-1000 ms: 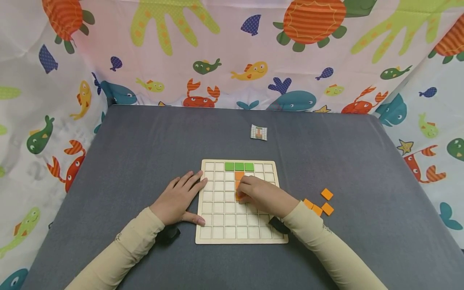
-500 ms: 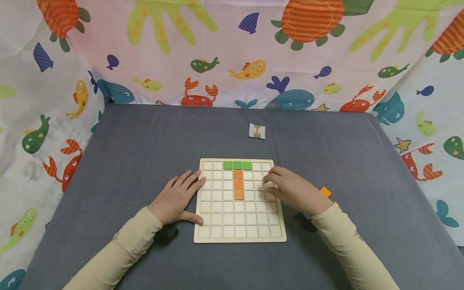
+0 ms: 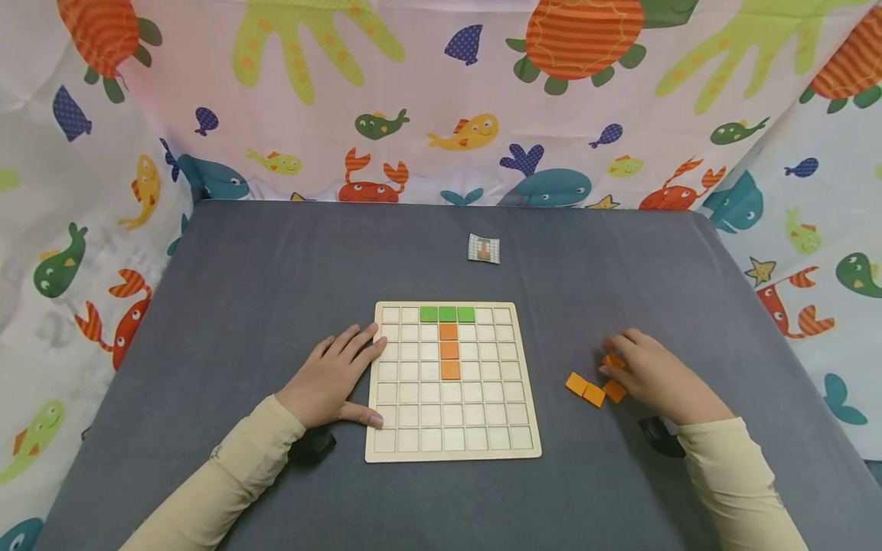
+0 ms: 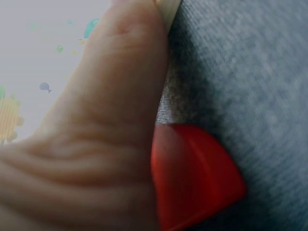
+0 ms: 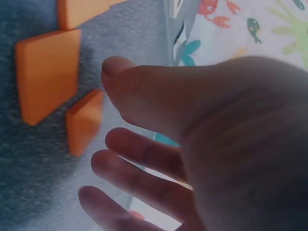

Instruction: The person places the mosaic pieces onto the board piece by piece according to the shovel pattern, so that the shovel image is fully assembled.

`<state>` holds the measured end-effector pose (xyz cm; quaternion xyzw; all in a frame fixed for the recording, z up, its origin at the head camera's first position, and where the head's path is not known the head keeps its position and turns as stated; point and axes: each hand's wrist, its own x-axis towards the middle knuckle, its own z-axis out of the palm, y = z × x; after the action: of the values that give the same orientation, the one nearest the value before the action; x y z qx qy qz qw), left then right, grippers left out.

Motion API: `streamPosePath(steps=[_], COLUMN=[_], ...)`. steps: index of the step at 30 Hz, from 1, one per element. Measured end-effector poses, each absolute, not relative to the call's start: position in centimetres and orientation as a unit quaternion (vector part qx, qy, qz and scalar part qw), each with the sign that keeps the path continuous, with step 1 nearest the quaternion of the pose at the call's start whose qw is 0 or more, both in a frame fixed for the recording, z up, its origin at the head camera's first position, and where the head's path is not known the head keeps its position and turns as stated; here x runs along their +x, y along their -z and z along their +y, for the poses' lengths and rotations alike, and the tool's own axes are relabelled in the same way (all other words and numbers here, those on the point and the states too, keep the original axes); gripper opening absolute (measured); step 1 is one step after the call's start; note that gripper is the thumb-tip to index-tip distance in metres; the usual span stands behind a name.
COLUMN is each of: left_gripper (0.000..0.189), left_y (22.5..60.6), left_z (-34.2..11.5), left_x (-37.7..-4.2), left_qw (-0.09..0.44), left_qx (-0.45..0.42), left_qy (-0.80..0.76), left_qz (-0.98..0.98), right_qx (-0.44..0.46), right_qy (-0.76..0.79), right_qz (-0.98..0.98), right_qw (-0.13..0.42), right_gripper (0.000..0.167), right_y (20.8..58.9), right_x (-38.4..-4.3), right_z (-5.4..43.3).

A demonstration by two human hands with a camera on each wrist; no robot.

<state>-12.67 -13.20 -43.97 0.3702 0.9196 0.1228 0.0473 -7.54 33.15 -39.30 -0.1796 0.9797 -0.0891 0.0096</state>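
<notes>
Right hand point(image 3: 654, 375): moved from board point(image 3: 452, 415) to loose tiles point(image 3: 594, 395); fingers parted, holding nothing.
Loose tiles: right of board.
Left hand point(image 3: 329, 376): spread, at board's left edge.
Pinch: best by opposite edges.

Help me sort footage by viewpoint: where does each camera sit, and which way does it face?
Head: worn on the head, facing forward and down at the board and patterned cloth; left hand, right hand and sleeves show.
Left wrist: worn there, facing along left thumb, grey cloth and a red object beside it.
Right wrist: worn there, facing past right thumb and fingers to orange tiles, patterned cloth beyond.
Head and right wrist share the right hand, orange tiles and patterned cloth.
</notes>
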Motion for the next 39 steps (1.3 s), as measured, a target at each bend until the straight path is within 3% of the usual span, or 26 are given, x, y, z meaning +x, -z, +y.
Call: streamPosePath(steps=[9,23,39], left_gripper=[0.109,0.109,0.110], left_y=[43.7,43.8,44.1], left_z=[-13.2,-13.1,-13.3], left_x=[-12.6,-12.6,-12.6], left_qw=[0.047,0.043,0.038], left_qx=[0.373,0.371,0.371], left_qy=[-0.124,-0.124,-0.123], left_qz=[0.918,0.919,0.920], right_qx=[-0.168,-0.220,-0.343], right_qy=[0.099,0.106,0.111], right_qz=[0.980,0.969,0.927], right_qw=[0.024,-0.048,-0.101], right_gripper=[0.022,0.026,0.029], right_y=[40.3,40.6,37.7], right_x=[-7.2,-7.4,-9.8], right_z=[33.8,34.0,25.5])
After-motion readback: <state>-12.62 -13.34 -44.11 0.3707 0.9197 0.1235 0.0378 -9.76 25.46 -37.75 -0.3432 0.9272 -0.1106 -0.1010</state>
